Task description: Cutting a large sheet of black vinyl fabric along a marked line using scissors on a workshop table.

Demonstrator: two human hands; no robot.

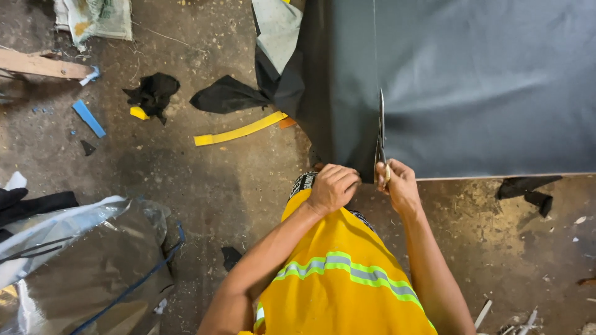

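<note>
Spreading over the upper right of the view, a large sheet of dark grey fabric (pixel 484 80) is laid flat on the concrete floor (pixel 205 180), and its near edge runs straight just beyond the hands; along its left border the cloth is folded over, and a paler grey piece (pixel 277 28) and a black scrap (pixel 226 94) are seen beside it. At the lower left a crumpled clear plastic sheet (pixel 74 254) is lying, well apart from the fabric; at the bottom centre a yellow safety vest (pixel 341 291) with grey reflective bands is worn by the person. A wooden plank (pixel 37 64) is placed at the left edge; a long yellow strip (pixel 239 131) lies on the floor close to the fabric's left border, and a short blue strip (pixel 89 118) is found near the plank; a small black rag (pixel 153 92) rests between them.

A pair of scissors (pixel 380 133) is held upright over the fabric, with the blades pointing away from the person along a thin straight cut line; the blades appear almost shut. The right hand (pixel 399 185) is closed around the scissor handles, so its grip is tight on them. The left hand (pixel 332 186) is curled with the fingers bent down on the near edge of the fabric, just beside the scissors; this edge is pinched in its grip.
</note>
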